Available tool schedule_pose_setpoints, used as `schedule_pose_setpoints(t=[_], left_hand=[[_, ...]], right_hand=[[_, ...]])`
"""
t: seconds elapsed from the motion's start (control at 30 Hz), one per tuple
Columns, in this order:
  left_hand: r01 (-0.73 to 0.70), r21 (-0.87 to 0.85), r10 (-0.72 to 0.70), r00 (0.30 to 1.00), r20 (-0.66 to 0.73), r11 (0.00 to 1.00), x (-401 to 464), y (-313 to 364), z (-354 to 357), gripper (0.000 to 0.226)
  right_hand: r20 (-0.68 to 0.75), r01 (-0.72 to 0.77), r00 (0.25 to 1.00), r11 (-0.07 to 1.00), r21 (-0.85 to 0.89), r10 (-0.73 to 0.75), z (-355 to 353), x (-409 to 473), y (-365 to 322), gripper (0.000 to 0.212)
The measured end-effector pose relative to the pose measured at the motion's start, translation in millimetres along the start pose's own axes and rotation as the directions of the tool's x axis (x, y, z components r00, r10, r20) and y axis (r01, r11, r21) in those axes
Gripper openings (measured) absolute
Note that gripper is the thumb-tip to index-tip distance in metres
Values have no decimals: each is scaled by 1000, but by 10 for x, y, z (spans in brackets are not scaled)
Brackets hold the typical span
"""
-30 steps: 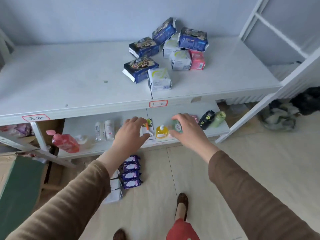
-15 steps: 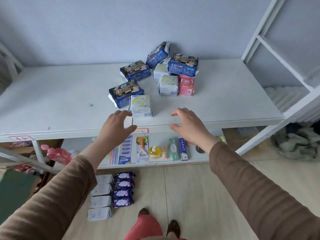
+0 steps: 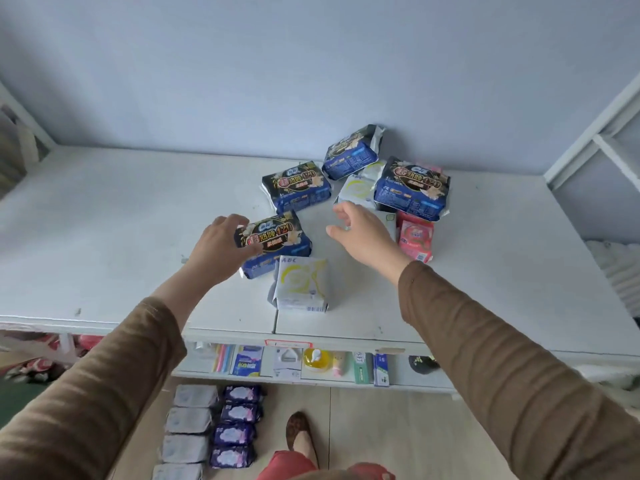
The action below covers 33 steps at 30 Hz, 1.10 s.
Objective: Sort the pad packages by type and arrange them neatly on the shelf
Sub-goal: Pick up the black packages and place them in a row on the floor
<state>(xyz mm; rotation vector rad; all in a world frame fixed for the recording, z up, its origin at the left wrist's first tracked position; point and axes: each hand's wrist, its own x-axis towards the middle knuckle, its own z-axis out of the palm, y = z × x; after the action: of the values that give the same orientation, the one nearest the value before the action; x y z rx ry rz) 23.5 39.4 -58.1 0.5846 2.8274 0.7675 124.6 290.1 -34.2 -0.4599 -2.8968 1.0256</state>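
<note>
White painted shelf top (image 3: 104, 237) carries the whole unsorted pile, right of centre toward the wall. Four dark blue plastic pad packs with gold print: one at the rear (image 3: 351, 154) propped up, one (image 3: 412, 188) sitting on top of the others at right, one (image 3: 298, 185) flat in the middle, the nearest one (image 3: 277, 244) under the left hand. White square packs with yellow swirl: one at the front edge (image 3: 301, 285), at least one more (image 3: 358, 188) half buried under the blue ones. One pink pack (image 3: 415, 239) stands at the right of the pile.

Left hand (image 3: 218, 251): fingers curled over the left end of the nearest blue pack, thumb side hidden, so I read it as a grasp starting, not confirmed. Right hand (image 3: 363, 237): released, fingers spread, holding nothing, hovering over the gap in front of the buried white pack.

Step, as I judge it: pull blue packs out first. Lift the nearest one clear, don't drag, since it touches the front white pack. Start a blue row on the bare left side. Take the top right blue pack before freeing what's under it.

Versus half a second ago: both hands were over the front edge, clear of the packs. Now they're well in, left on blue. Packs unmoved.
</note>
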Motion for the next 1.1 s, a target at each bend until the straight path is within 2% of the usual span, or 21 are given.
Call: schedule_pose_setpoints(t=[0.13, 0.27, 0.33, 0.4, 0.47, 0.53, 0.67, 0.77, 0.87, 0.93, 1.03, 1.1], left_hand=[[89, 16, -90, 986, 142, 996, 371, -151, 25, 74], [174, 10, -168, 938, 302, 985, 654, -242, 68, 88], [218, -7, -198, 899, 391, 976, 747, -275, 93, 82], [255, -22, -213, 849, 484, 967, 815, -307, 106, 67], [275, -27, -216, 809, 547, 961, 866, -323, 102, 55], [275, 2, -223, 776, 591, 961, 908, -317, 84, 53], [261, 94, -260, 728, 635, 961, 971, -252, 38, 65], [255, 112, -263, 699, 664, 960, 982, -186, -10, 62], [259, 69, -241, 726, 644, 963, 952, -162, -92, 55], [259, 5, -216, 795, 567, 966, 913, -185, -173, 52], [215, -50, -179, 901, 395, 975, 821, -251, -335, 46], [190, -83, -154, 935, 319, 978, 721, -281, -439, 41]], right_hand=[[16, -64, 998, 997, 41, 63, 36, 684, -108, 54], [67, -157, 986, 986, 57, 154, 28, 1360, -179, 56], [113, -212, 972, 977, 36, 207, 51, 1636, -192, 59], [184, -241, 953, 970, -25, 241, 89, 1854, -200, 64], [281, -220, 927, 967, -130, 249, 136, 2028, -195, 71], [388, -206, 882, 960, -190, 266, 173, 2151, -169, 80], [541, -412, 768, 911, 8, 342, 234, 2307, -104, 77], [527, -447, 782, 888, 105, 332, 270, 2352, -90, 75], [468, -458, 833, 842, 284, 295, 321, 2319, -103, 57], [381, -450, 876, 790, 418, 297, 328, 2224, -110, 44], [250, -379, 925, 693, 613, 285, 262, 1962, -117, 69], [180, -309, 948, 613, 727, 264, 186, 1713, -123, 74]])
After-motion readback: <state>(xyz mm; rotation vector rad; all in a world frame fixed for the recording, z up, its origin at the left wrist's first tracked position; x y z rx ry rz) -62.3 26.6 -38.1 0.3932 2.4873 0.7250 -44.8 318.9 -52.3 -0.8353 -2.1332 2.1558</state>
